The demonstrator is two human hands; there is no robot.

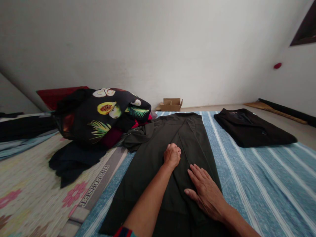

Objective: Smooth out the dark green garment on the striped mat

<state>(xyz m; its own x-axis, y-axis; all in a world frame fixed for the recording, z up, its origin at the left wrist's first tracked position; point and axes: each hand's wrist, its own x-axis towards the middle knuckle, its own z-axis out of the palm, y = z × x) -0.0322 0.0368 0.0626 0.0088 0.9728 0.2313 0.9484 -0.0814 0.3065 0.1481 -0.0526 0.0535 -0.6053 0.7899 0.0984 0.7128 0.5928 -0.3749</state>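
A dark grey-green shirt (158, 171) lies spread lengthwise in front of me, its collar end away from me. Its right side is folded inward, with the sleeve lying along the body; the other sleeve (139, 135) sticks out crumpled at the upper left. My left hand (172, 155) is closed on the shirt near the folded sleeve's edge, its fingers curled into the cloth. Lower and to the right, my right hand (206, 194) rests flat on the folded sleeve, fingers stretched out and thumb apart.
A folded black garment (251, 128) lies at right on the blue striped sheet (237, 164). To the left, a heap of clothes with a fruit-print cloth (116, 115) sits on a floral mat (49, 184). A small open cardboard box (171, 105) stands by the wall.
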